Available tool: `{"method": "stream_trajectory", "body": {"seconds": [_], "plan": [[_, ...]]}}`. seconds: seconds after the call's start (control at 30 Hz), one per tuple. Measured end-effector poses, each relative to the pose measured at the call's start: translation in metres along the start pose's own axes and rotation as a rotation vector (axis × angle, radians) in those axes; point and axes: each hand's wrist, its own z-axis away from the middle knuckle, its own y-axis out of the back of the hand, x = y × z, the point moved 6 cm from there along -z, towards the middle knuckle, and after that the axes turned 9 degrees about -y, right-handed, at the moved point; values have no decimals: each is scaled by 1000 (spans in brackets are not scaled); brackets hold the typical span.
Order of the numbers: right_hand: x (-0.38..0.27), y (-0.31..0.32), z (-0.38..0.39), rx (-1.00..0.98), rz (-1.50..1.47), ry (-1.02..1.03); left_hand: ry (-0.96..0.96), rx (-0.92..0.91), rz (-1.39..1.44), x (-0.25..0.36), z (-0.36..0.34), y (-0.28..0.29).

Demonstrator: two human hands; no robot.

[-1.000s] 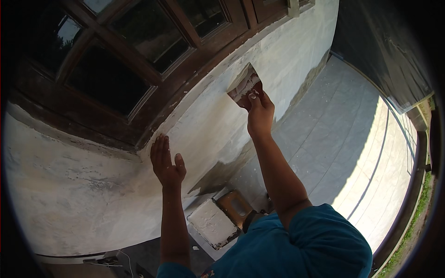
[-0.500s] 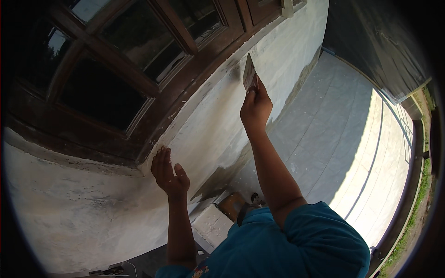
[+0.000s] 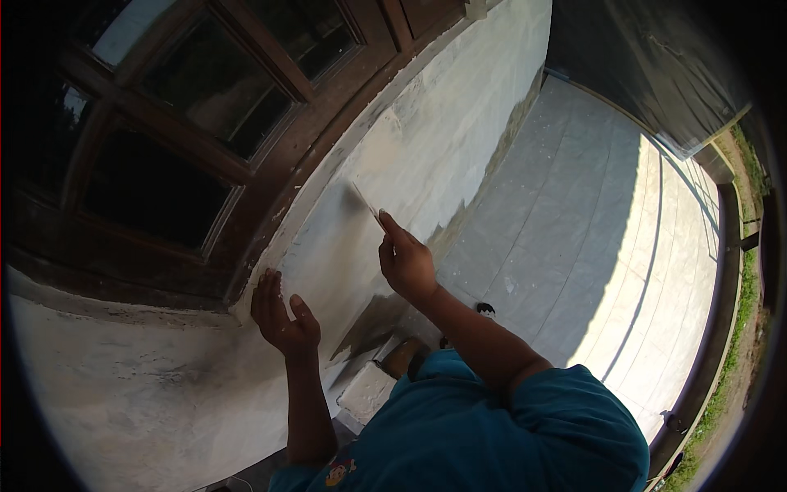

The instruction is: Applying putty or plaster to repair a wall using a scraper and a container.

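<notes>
My right hand (image 3: 407, 261) grips a putty knife (image 3: 369, 208) by its handle, which the fingers hide. Its thin blade, seen nearly edge-on, meets or hovers just over the pale wall (image 3: 328, 246) below the window; I cannot tell which. My left hand (image 3: 283, 314) rests with fingers stretched out against the wall, right by the lower corner of the brown window frame (image 3: 197, 289). Nothing shows in it. Smoother light patches and darker smudges mark the wall around the blade.
A grey tiled floor (image 3: 549, 238) runs along the wall's foot, part shaded, part sunlit. Close to my body stand a whitish block-like object (image 3: 366, 392) and a yellowish-brown container (image 3: 402, 357). A dark sheet (image 3: 656, 74) hangs at the far right. Glass panes (image 3: 156, 193) fill the window.
My right hand has drawn the putty knife down and left along the wall, toward my left hand, and the blade has turned edge-on. The view has shifted slightly.
</notes>
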Motion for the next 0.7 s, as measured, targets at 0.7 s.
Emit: {"method": "stream_trajectory", "body": {"seconds": [0.7], "plan": [[11, 43, -108, 227, 79, -233, 46, 39, 39, 3, -4, 3]]}}
